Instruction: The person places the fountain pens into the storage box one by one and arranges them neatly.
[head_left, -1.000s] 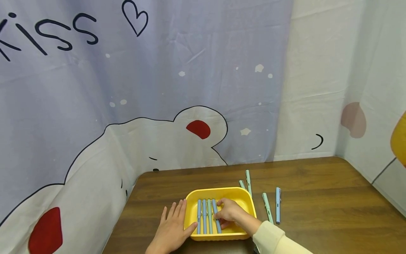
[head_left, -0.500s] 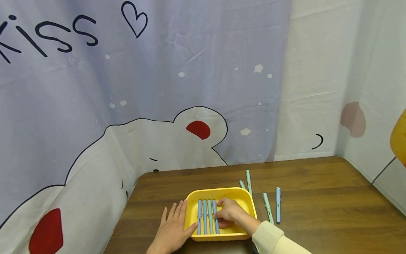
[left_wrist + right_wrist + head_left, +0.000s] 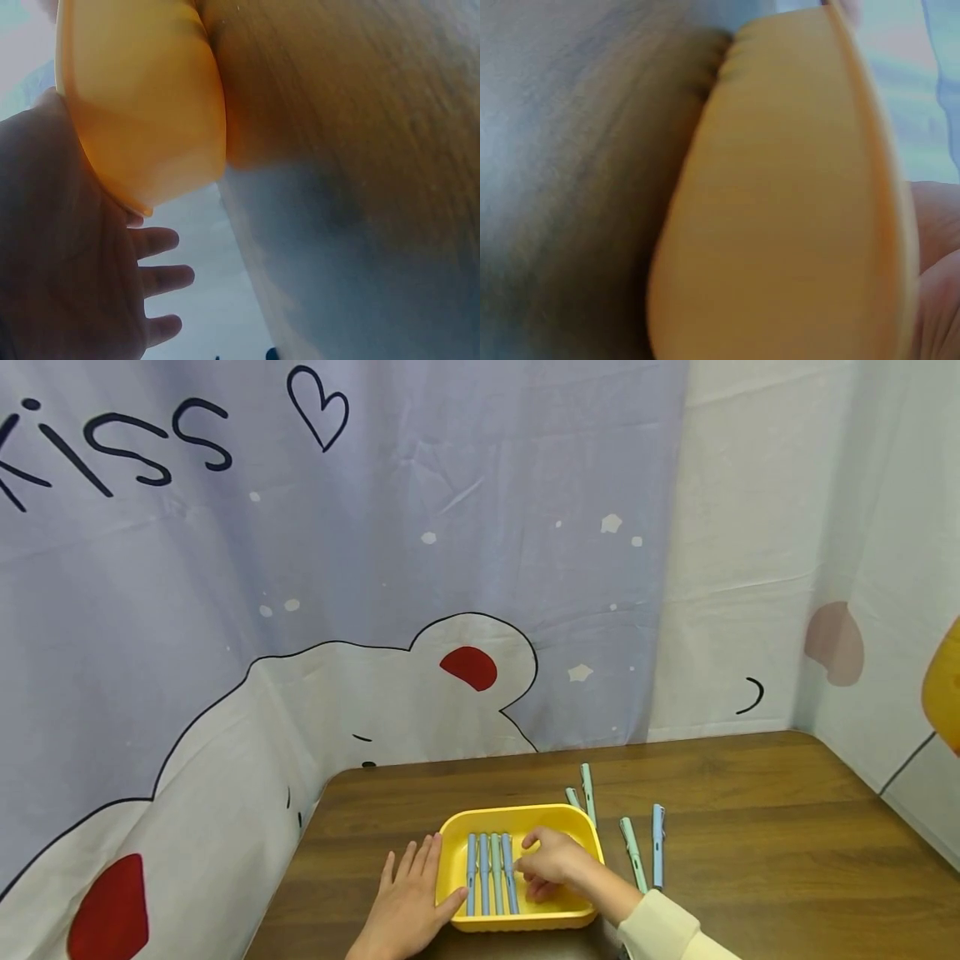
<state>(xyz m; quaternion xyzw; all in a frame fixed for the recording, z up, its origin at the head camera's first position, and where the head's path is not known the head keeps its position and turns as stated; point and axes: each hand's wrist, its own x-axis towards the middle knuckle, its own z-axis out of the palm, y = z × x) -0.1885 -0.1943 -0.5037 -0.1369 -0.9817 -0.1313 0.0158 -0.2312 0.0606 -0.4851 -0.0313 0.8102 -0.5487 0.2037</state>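
Note:
In the head view a yellow tray (image 3: 480,924) holds a row of pens lying side by side. From the left come a blue pen (image 3: 471,860), a second blue pen (image 3: 484,860), a green pen (image 3: 496,860) and a third blue pen (image 3: 508,860). My left hand (image 3: 408,897) rests against the tray's left rim with fingers spread and thumb on the near corner. Inside the tray, my right hand (image 3: 553,862) hovers just right of the pens, fingers loosely bent and holding nothing visible. The right wrist view mostly shows the tray's outer wall (image 3: 780,187).
On the brown table (image 3: 750,827), a green pen (image 3: 633,853) and a blue pen (image 3: 657,846) lie right of the tray. Behind its back right corner are two more green pens, one of them a far pen (image 3: 587,789). A printed curtain (image 3: 337,552) hangs behind.
My right hand has let go of the rightmost blue pen and shifted right. That pen now lies straighter beside the others. My left hand has stayed in place.

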